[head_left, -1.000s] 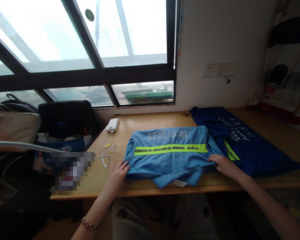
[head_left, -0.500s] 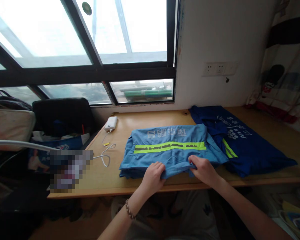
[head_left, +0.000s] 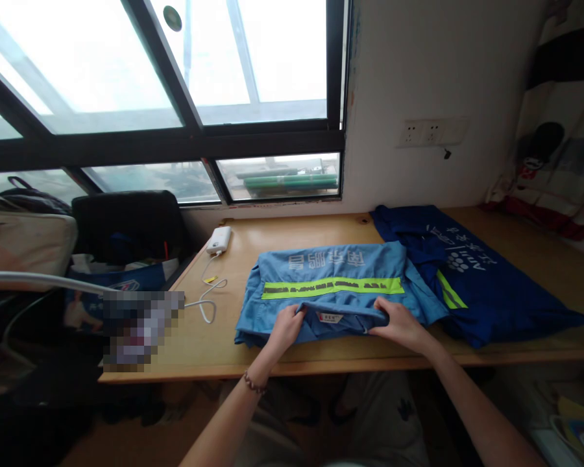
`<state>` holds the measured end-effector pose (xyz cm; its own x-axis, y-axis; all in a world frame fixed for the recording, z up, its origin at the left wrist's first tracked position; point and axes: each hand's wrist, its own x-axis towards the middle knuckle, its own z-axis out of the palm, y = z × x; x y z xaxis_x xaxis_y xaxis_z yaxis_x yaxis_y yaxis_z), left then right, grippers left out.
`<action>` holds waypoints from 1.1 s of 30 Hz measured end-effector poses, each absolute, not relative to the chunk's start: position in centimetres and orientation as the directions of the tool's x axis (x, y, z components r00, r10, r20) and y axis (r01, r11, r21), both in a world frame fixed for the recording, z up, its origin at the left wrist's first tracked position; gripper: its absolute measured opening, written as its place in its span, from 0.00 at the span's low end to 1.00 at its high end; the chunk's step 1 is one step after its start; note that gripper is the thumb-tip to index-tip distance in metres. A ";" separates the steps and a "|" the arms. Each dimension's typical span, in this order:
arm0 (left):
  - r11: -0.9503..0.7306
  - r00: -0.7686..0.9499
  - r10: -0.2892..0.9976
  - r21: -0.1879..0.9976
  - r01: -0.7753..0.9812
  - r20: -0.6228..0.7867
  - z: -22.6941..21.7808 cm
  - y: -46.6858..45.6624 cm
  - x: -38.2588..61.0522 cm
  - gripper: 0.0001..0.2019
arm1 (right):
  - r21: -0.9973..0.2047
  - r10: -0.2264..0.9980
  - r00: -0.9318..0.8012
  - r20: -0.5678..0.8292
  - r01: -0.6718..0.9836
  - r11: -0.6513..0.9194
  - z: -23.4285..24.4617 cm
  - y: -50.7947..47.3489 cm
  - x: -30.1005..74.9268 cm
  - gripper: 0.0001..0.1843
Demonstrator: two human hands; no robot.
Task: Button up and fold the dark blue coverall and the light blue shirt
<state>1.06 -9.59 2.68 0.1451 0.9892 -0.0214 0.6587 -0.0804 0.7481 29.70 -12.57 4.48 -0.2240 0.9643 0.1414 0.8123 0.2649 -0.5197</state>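
Note:
A light blue work jacket (head_left: 333,266) lies folded on the wooden table, with a yellow-green reflective band (head_left: 331,287) and pale lettering across its face. My left hand (head_left: 286,324), with a beaded bracelet at the wrist, pinches the collar edge on the left. On the right, my right hand (head_left: 398,324) grips the same edge between thumb and fingers. The collar stands slightly raised between them, and a small white label (head_left: 329,318) shows inside it. The jacket's underside is hidden.
A dark blue garment (head_left: 496,279) with white print lies against the jacket's right side. Toward the back left, a white power bank (head_left: 219,240) trails a cable. The table's front edge (head_left: 311,371) runs just before me. A black chair (head_left: 129,224) stands left.
Both hands have lifted and folded back the jacket's near edge, bringing the inner collar and its label into sight. The left hand moved a little left and up. The view shifted slightly.

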 end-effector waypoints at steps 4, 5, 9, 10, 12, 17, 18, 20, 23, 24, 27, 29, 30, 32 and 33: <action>-0.064 0.165 0.984 0.729 0.682 -0.068 2.7 -9.6 1.3 0.21 | -0.286 0.863 0.119 0.490 0.958 0.030 4.7 -14.6 28.1 0.05; -0.079 0.175 0.983 0.730 0.678 -0.055 2.7 -9.8 1.3 0.20 | -0.273 0.806 0.168 0.567 0.962 -0.008 4.5 -15.1 27.5 0.07; -0.218 0.159 0.976 0.723 0.656 0.151 2.7 -11.8 1.5 0.15 | -0.366 0.657 0.262 0.707 0.930 0.022 2.8 -17.3 25.3 0.06; -0.265 0.136 0.963 0.707 0.655 0.234 2.7 -12.7 1.5 0.13 | -0.385 0.647 0.260 0.716 0.921 0.056 2.1 -18.1 24.8 0.05; -0.356 0.085 0.910 0.657 0.664 0.406 2.5 -14.6 1.6 0.08 | -0.396 0.657 0.214 0.723 0.908 0.140 0.4 -19.5 24.0 0.02; -0.456 -0.014 0.806 0.637 0.622 0.591 1.4 -18.1 2.0 0.03 | -0.421 0.750 0.125 0.649 0.881 0.217 -3.3 -20.7 24.0 0.12; -0.449 -0.051 0.810 0.673 0.588 0.585 1.3 -18.2 2.0 0.04 | -0.425 0.766 0.103 0.635 0.874 0.235 -3.5 -20.5 24.4 0.13; -0.423 -0.119 0.827 0.747 0.513 0.550 1.6 -18.1 1.8 0.05 | -0.419 0.781 0.013 0.624 0.850 0.320 -3.0 -20.1 25.3 0.13; -0.392 -0.114 0.868 0.807 0.442 0.484 3.1 -17.1 1.2 0.06 | -0.379 0.736 -0.176 0.654 0.765 0.520 -0.5 -19.7 26.7 0.13; -0.387 -0.069 0.885 0.811 0.439 0.460 3.8 -16.6 1.0 0.07 | -0.371 0.713 -0.223 0.665 0.729 0.575 0.7 -19.5 27.0 0.13; -0.366 0.150 0.930 0.801 0.474 0.336 5.8 -14.8 0.7 0.07 | -0.426 0.713 -0.303 0.632 0.632 0.647 4.4 -18.2 27.5 0.08; -0.320 0.261 0.941 0.816 0.481 0.215 6.4 -13.0 0.8 0.04 | -0.547 0.790 -0.305 0.531 0.589 0.595 5.9 -15.9 27.7 0.02; -0.273 0.277 0.949 0.840 0.469 0.154 6.4 -11.9 0.9 0.03 | -0.629 0.847 -0.282 0.451 0.572 0.526 6.3 -14.4 27.7 0.05; -0.129 0.247 0.969 0.896 0.426 0.023 5.9 -9.5 1.1 0.07 | -0.803 0.958 -0.191 0.216 0.523 0.285 5.9 -11.0 27.9 0.14; -0.046 0.216 0.975 0.913 0.405 -0.047 5.4 -8.3 1.1 0.09 | -0.873 0.983 -0.169 0.069 0.466 0.141 5.4 -9.4 28.0 0.16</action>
<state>1.10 -8.29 5.41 0.2162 0.9752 -0.0471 0.4052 -0.0457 0.9131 28.01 -9.43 5.40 -0.1689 0.9832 0.0691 0.4665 0.1414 -0.8731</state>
